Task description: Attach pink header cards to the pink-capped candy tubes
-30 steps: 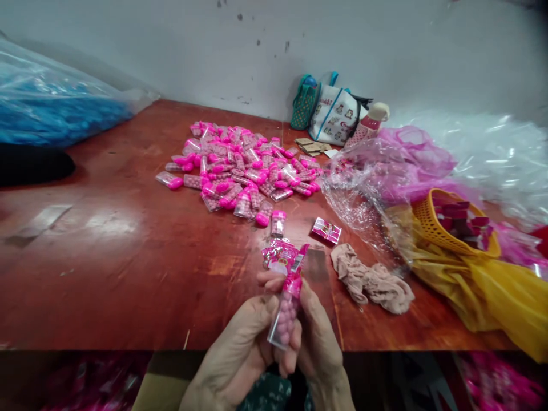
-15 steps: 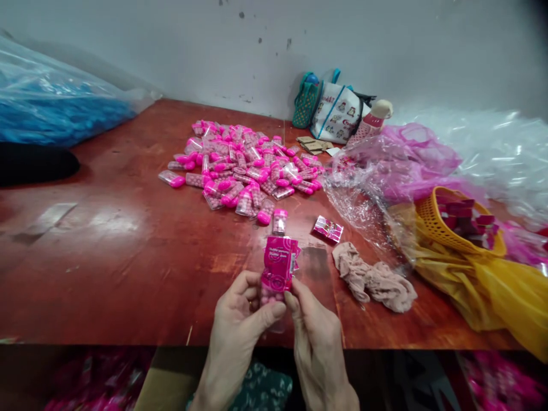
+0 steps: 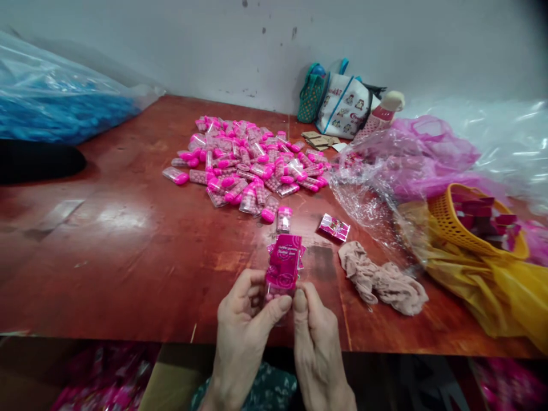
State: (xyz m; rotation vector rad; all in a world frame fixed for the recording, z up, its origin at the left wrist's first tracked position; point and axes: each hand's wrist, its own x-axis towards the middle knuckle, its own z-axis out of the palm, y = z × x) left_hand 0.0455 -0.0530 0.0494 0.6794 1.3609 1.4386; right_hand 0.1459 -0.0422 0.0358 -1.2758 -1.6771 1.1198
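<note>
Both my hands meet at the near edge of the red-brown table (image 3: 128, 257). My left hand (image 3: 242, 322) and my right hand (image 3: 314, 331) are closed on a clear candy tube with a pink label (image 3: 283, 264) wrapped over its top; small pink balls show through the tube below the label. The tube stands nearly upright between my thumbs and fingers. Just beyond it one pink-capped tube (image 3: 283, 220) stands alone, and a small pink label packet (image 3: 334, 226) lies flat to its right. A big pile of pink-capped candy tubes (image 3: 250, 165) lies further back.
A beige cloth (image 3: 381, 279) lies right of my hands. Crumpled clear and pink plastic (image 3: 394, 165), an orange basket of dark pink pieces (image 3: 475, 222) and a yellow bag (image 3: 492, 285) fill the right. A blue-filled plastic sack (image 3: 55, 103) sits far left, tote bags (image 3: 342, 105) by the wall.
The tube has swung from tilted to nearly upright, and the pink label now lies flat over its top. My hands have shifted slightly forward over the table edge.
</note>
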